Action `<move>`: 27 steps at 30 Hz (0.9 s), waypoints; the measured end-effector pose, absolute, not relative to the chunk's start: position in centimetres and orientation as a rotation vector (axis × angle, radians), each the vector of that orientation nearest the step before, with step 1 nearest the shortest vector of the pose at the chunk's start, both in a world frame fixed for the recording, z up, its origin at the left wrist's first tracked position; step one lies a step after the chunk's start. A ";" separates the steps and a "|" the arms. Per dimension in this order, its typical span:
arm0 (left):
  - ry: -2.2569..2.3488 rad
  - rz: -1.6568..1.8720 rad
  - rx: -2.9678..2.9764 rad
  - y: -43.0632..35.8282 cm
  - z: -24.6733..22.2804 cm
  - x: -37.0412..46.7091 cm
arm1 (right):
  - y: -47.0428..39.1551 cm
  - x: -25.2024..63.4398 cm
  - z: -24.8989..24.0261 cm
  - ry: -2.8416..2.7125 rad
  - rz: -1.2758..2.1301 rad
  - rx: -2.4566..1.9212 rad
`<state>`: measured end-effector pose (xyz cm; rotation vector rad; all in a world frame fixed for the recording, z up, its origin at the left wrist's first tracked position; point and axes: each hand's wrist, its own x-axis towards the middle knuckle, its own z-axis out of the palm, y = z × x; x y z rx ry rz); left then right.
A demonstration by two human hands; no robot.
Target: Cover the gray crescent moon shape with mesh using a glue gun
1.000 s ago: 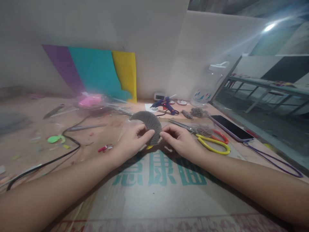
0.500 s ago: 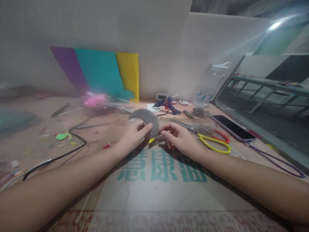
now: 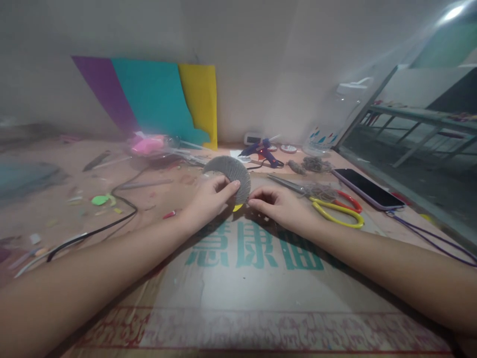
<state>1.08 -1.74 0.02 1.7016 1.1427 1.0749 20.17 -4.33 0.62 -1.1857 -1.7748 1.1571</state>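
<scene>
Left hand (image 3: 209, 200) pinches the grey curved piece (image 3: 238, 171), thumb uppermost; right hand (image 3: 278, 205) curls beside it, grip unclear.

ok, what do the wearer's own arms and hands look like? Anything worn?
Bare, ungloved human left grip and right grip: no rings visible, nail detail too soft to tell. Bare, wrist-tapering left forearm and right forearm: no sleeves, watch, bracelet, attached cables or markings visible.

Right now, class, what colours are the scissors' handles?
One yellow handle, one orange-red handle; best seen in head view.
</scene>
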 end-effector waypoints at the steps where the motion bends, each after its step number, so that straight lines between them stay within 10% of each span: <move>1: 1.136 1.074 1.720 -1.7 0.0 1.0 | -4.4 20.2 0.7 -1.793 1.142 -1.201; 27: 1.093 0.982 1.753 -1.4 0.0 0.8 | -4.7 20.0 1.3 -1.795 1.220 -1.259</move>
